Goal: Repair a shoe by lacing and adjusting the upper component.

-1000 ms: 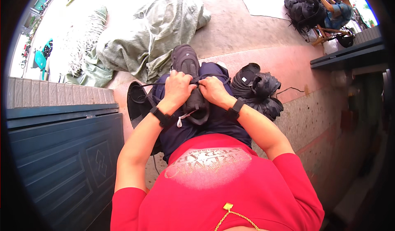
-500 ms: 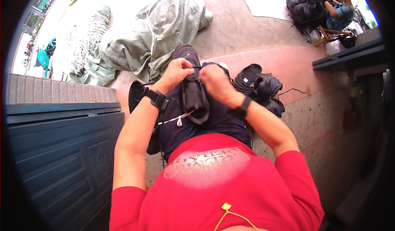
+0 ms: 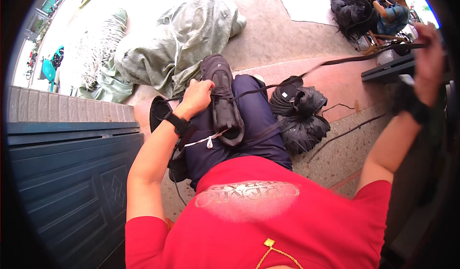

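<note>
A black sneaker [image 3: 221, 84] rests across my lap, toe pointing away from me. My left hand [image 3: 197, 98] is closed at its left side, fingers against the lacing; exactly what they pinch is partly hidden. From the lacing a long black shoelace [image 3: 306, 72] stretches up to the right. Its far part reaches my right hand [image 3: 430, 60], which is raised at the far right, blurred, and closed on the lace. White string [image 3: 209, 142] with a small knot is looped at the heel end.
To the right lie several black shoes [image 3: 299, 106] bunched together. A grey-green woven sack [image 3: 163, 53] is at the far left. A dark blue panelled door [image 3: 72, 187] stands on the left. At the back right, a seated person [image 3: 395, 17] handles a black bundle [image 3: 353, 12].
My right hand has swung from beside the sneaker out to the far right, drawing the shoelace long. My left hand has shifted slightly down and left, staying at the shoe.
</note>
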Demonstrator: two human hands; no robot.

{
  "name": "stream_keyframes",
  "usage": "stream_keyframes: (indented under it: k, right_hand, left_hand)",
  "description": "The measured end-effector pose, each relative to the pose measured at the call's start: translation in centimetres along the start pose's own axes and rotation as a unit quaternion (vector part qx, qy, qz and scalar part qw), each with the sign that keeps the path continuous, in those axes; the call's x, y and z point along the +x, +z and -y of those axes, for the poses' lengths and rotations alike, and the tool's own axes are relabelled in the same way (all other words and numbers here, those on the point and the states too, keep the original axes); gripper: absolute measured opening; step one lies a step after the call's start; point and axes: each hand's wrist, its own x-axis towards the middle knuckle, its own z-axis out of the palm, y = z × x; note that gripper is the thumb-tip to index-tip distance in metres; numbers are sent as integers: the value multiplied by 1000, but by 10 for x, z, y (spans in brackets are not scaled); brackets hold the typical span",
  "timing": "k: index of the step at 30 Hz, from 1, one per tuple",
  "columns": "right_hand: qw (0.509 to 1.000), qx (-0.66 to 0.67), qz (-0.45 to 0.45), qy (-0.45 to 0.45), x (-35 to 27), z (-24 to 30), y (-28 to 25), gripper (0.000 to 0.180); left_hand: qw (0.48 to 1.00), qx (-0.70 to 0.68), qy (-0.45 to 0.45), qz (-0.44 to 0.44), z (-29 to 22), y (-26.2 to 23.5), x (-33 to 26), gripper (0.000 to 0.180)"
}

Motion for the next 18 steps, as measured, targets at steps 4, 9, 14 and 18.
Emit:
stream_keyframes:
  k: [4, 9, 14, 18]
  right_hand:
    - [890, 232, 276, 279, -96, -54, 165, 19]
    - [877, -38, 454, 153, -229, -51, 315, 19]
    - [876, -178, 440, 86, -263, -46, 350, 14]
    - [874, -232, 423, -54, -266, -50, 356, 9]
  left_hand:
    - [993, 87, 61, -44, 3, -3, -26, 20]
    - [983, 151, 75, -66, 2, 8, -31, 12]
    - [991, 77, 42, -102, -4, 10, -42, 14]
    - [980, 140, 52, -128, -10, 9, -41, 7]
